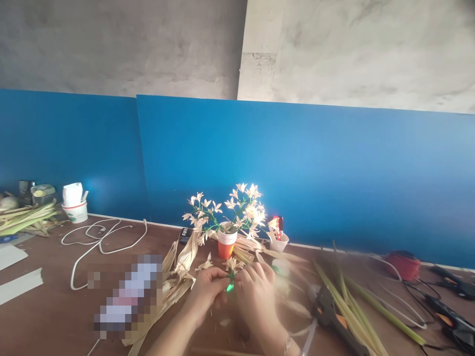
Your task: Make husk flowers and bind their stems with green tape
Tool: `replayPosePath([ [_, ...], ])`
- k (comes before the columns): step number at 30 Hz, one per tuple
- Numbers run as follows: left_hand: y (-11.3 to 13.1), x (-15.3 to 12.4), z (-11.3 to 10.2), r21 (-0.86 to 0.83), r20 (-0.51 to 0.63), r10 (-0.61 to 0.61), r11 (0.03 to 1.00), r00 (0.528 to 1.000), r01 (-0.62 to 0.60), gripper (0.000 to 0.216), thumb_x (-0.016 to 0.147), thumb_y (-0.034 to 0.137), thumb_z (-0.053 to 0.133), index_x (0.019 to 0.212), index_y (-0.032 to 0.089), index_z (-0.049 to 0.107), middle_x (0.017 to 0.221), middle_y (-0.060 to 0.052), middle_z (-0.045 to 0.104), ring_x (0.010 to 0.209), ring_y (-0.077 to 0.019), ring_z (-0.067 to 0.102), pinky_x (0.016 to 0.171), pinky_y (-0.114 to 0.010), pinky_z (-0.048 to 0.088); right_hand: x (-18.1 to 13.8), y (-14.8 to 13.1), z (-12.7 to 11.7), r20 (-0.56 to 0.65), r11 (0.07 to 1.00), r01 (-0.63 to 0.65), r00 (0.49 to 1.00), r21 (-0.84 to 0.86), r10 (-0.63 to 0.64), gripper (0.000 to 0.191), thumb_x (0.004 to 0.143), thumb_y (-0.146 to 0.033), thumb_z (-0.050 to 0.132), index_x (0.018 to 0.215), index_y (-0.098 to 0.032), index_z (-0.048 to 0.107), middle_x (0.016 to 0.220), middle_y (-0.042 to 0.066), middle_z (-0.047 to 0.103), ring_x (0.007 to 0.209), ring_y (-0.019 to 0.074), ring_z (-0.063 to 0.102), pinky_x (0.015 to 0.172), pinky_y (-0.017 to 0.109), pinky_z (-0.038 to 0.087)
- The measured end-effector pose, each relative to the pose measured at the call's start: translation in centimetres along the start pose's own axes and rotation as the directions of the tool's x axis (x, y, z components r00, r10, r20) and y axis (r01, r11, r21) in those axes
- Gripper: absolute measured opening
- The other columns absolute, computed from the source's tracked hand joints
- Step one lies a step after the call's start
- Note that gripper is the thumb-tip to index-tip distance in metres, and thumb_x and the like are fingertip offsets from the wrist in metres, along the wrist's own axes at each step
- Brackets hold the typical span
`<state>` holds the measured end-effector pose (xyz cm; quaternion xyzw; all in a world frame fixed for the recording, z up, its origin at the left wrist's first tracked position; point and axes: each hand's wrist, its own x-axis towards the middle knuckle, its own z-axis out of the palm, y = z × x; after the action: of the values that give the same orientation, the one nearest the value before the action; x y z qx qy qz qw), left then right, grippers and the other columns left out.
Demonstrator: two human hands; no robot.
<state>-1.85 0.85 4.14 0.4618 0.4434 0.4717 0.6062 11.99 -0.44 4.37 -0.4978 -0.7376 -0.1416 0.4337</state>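
My left hand (208, 286) and my right hand (256, 289) meet low in the middle of the view, fingers pinched together. Between them is a small pale corn husk flower (234, 264), its petals pointing up and away from me. A bright green strip (230, 287) shows below the fingertips at the flower's base; its exact form is partly hidden. Just beyond my hands, an orange and white paper cup (226, 241) holds green stems with many husk flowers (245, 210). Another loose husk flower (205, 263) lies near my left fingers.
Dried husks (189, 254) lie left of the cup. At right are a dark glue gun (330, 311), long green leaves (352, 306) and a red roll (403, 264). A white cable (100, 240) loops at left, near a paper tub (75, 212). A blue panel (297, 173) stands behind.
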Motion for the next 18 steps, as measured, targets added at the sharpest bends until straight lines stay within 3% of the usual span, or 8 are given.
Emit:
replayPosePath([
  [4, -0.9, 0.6, 0.2, -0.093, 0.030, 0.051, 0.994, 0.998, -0.048, 0.030, 0.057, 0.041, 0.079, 0.062, 0.015, 0.064, 0.051, 0.002, 0.059, 0.046, -0.0100, 0.051, 0.045, -0.021, 0.036, -0.1, -0.1, 0.0, 0.007, 1.000, -0.007, 1.000, -0.021, 0.007, 0.020, 0.071, -0.007, 0.054, 0.059, -0.021, 0.047, 0.063, 0.001, 0.057, 0.069, 0.0183, 0.048, 0.080, 0.035, 0.031],
  [9, -1.9, 1.3, 0.4, -0.094, -0.034, 0.034, 0.995, 0.999, -0.037, 0.038, 0.051, 0.047, 0.081, 0.059, 0.015, 0.062, 0.044, 0.004, 0.055, 0.040, -0.0088, 0.046, 0.042, -0.021, 0.032, -0.2, -0.2, 0.1, 0.007, 1.000, -0.016, 1.000, -0.025, 0.016, 0.019, 0.069, -0.005, 0.052, 0.060, -0.020, 0.047, 0.063, 0.000, 0.056, 0.070, 0.0186, 0.047, 0.080, 0.035, 0.030],
  [14, -2.3, 1.1, 0.7, -0.181, 0.012, -0.064, 0.981, 0.998, 0.065, 0.041, 0.049, 0.047, 0.082, 0.054, 0.016, 0.056, 0.044, 0.003, 0.056, 0.040, -0.0084, 0.047, 0.041, -0.020, 0.030, -0.2, -0.2, 0.0, -0.007, 0.999, -0.025, 1.000, -0.042, 0.024, 0.019, 0.068, -0.002, 0.049, 0.062, -0.020, 0.046, 0.064, 0.000, 0.055, 0.070, 0.0189, 0.046, 0.079, 0.035, 0.029],
  [18, -2.3, 1.1, 0.7, -0.167, 0.009, -0.027, 0.986, 1.000, 0.028, 0.040, 0.048, 0.048, 0.083, 0.058, 0.015, 0.062, 0.044, 0.003, 0.056, 0.038, -0.0079, 0.045, 0.040, -0.020, 0.028, -0.2, -0.1, 0.0, -0.017, 0.999, -0.020, 1.000, -0.036, 0.019, 0.020, 0.067, -0.002, 0.050, 0.061, -0.020, 0.045, 0.062, 0.000, 0.054, 0.070, 0.0189, 0.046, 0.078, 0.035, 0.029],
])
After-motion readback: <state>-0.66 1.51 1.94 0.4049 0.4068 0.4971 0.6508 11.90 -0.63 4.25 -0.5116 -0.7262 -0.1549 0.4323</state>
